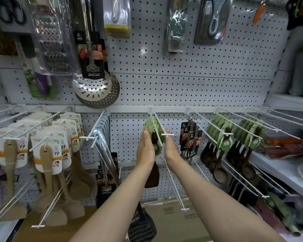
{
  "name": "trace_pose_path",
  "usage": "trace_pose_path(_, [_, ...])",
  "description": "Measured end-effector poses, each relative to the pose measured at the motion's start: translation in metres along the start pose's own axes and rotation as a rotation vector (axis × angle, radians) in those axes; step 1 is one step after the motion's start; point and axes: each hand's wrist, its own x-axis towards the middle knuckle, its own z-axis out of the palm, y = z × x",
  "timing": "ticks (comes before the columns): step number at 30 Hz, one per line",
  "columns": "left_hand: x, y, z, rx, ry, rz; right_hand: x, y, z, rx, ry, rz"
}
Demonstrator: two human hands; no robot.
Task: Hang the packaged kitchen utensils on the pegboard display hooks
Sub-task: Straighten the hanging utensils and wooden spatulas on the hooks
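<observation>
White pegboard (182,67) is filling the whole view, with rows of long white hooks jutting toward the camera. Both bare arms are reaching up to the middle hook (158,123), where a few green-carded utensils (151,127) are hanging, their dark wooden spatula end (152,177) dangling below between the forearms. The left hand (146,149) is lying flat against the left side of the cards, fingers straight and together. The right hand (170,145) is standing on the other side, fingers extended up beside the hook's white end tag; whether its thumb is pinching a card cannot be told. The two hands are close, bracketing the cards between them.

To the left, pale wooden spatulas (47,163) on white cards are crowding two hooks, and steel ladles (103,140) with blue hang loops are hanging beside them. To the right, dark wooden spoons (220,159) with green cards are filling further hooks. Above, perforated skimmers (94,86) and a grater (51,41) are hanging.
</observation>
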Motion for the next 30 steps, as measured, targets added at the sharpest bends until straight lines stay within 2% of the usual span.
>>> trace_pose_path(7, [-0.006, -0.008, -0.006, -0.047, 0.007, -0.082, -0.02, 0.004, -0.007, 0.03, -0.019, -0.069])
trace_pose_path(11, [-0.046, 0.006, -0.019, -0.073, 0.027, -0.098, -0.037, 0.027, -0.005, 0.051, 0.009, -0.112])
trace_pose_path(14, [-0.077, 0.003, -0.032, -0.142, 0.047, -0.107, -0.054, 0.053, 0.001, 0.092, 0.001, -0.068])
trace_pose_path(17, [-0.103, 0.004, -0.056, -0.193, 0.151, -0.078, -0.075, 0.075, 0.012, 0.046, -0.098, 0.012])
trace_pose_path(20, [-0.116, 0.009, -0.081, -0.238, 0.365, -0.027, -0.093, 0.092, 0.023, -0.081, -0.213, 0.083])
trace_pose_path(22, [-0.111, 0.008, -0.098, -0.273, 0.508, -0.017, -0.106, 0.099, 0.03, -0.147, -0.224, 0.09])
trace_pose_path(24, [-0.098, 0.004, -0.113, -0.251, 0.579, -0.04, -0.115, 0.107, 0.036, -0.193, -0.205, 0.097])
trace_pose_path(26, [-0.085, 0.001, -0.125, -0.207, 0.556, -0.093, -0.119, 0.116, 0.041, -0.208, -0.181, 0.107])
trace_pose_path(30, [-0.065, 0.001, -0.135, -0.215, 0.392, -0.185, -0.12, 0.117, 0.045, -0.218, -0.166, 0.098])
